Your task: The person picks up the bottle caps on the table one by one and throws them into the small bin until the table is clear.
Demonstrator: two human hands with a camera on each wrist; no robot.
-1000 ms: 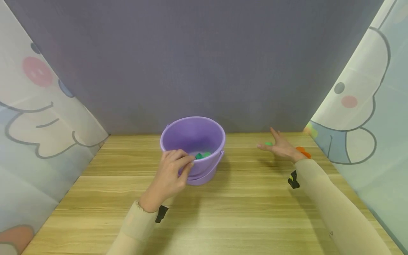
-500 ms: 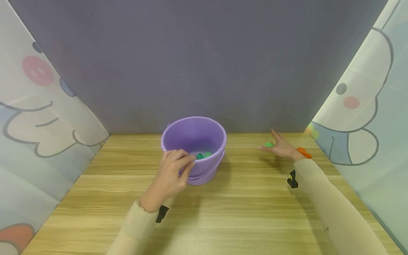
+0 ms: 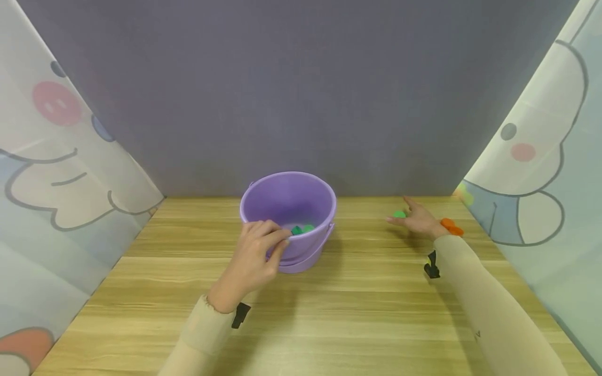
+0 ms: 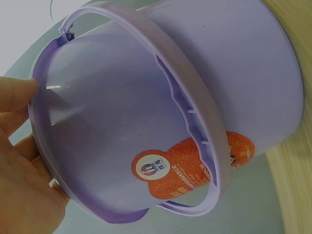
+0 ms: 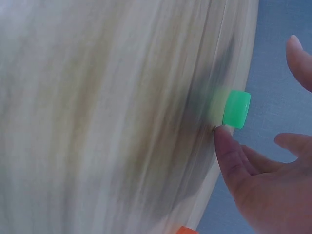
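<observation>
A purple bucket stands on the wooden table, its handle hanging down at the front. My left hand pinches the near rim; in the left wrist view the thumb and fingers lie on either side of that rim. Inside the bucket are a dark green piece and a light green piece. At the right, my right hand is spread beside a small bright green round piece. One fingertip is right at that piece's edge in the right wrist view; whether it touches, I cannot tell.
Orange round pieces lie on the table behind the right wrist. A grey wall closes off the back, and cartoon-printed cloths hang at both sides. Black wrist mounts show below the sleeves.
My right hand has sunk slightly towards the table beside the green piece, its fingers less raised. The left hand stays on the bucket rim. The whole head view has shifted a little.
</observation>
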